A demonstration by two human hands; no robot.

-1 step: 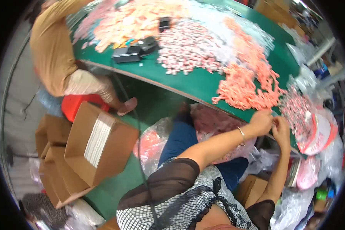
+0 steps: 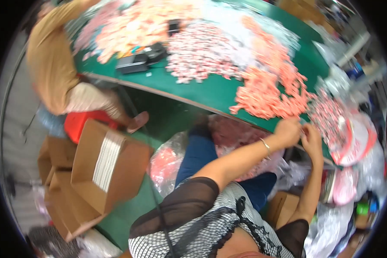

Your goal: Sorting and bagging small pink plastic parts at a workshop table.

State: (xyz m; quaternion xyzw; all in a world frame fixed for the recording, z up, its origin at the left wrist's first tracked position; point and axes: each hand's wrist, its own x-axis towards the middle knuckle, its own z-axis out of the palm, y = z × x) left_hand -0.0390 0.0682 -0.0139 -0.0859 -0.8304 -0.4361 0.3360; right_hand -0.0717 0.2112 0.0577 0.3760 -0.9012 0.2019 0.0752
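At the near edge of the green table, my left hand and my right hand are close together. Fingers are curled in on both, fingertips bunched as in a pinch. Whatever lies between them is too small and blurred to make out. Just beyond the left hand is a heap of orange, loop-like soft pieces. Small pink, white and dark pieces lie piled beside the right hand, near a white and pink round-edged bag. A bangle circles my left wrist.
Pink-and-white small pieces and pale orange pieces cover the far table, near a black box-shaped device. A person in a tan top sits at left. Open cartons and a plastic bag stand on the floor.
The whole view has shifted slightly, so the table appears a little further left. Both hands stay close together at the table edge, fingers still bunched.
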